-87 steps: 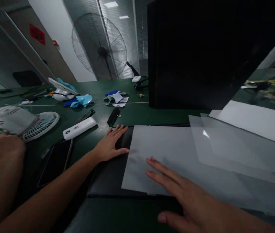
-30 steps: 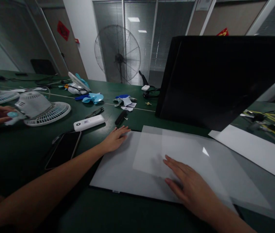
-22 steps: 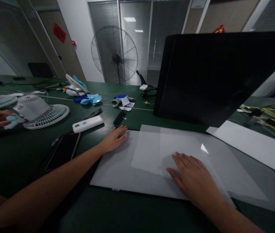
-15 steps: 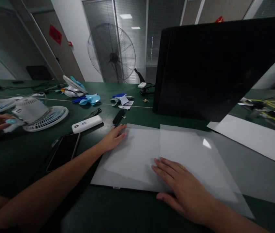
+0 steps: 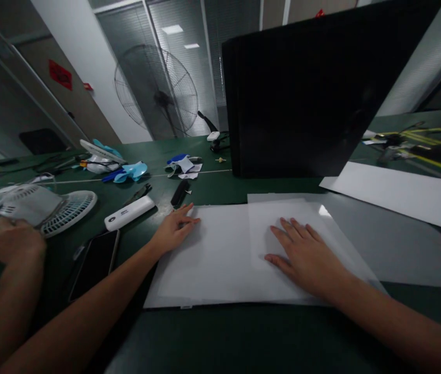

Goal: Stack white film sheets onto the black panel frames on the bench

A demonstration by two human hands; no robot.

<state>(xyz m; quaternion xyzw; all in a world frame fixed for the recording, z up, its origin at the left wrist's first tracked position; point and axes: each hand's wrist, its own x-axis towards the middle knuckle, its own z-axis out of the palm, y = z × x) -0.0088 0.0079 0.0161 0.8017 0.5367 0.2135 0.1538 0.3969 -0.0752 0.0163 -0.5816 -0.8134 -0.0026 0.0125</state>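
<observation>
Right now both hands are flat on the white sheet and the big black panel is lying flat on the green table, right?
Not quite. In the head view the large black panel stands upright behind the thin white sheet. Left hand and right hand do lie flat.

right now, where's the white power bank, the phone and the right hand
white power bank (image 5: 129, 213), head view, middle of its long white body
phone (image 5: 94, 262), head view, centre of its dark screen
right hand (image 5: 309, 255), head view, back of the hand, which lies flat on the translucent sheet (image 5: 220, 254)
</observation>
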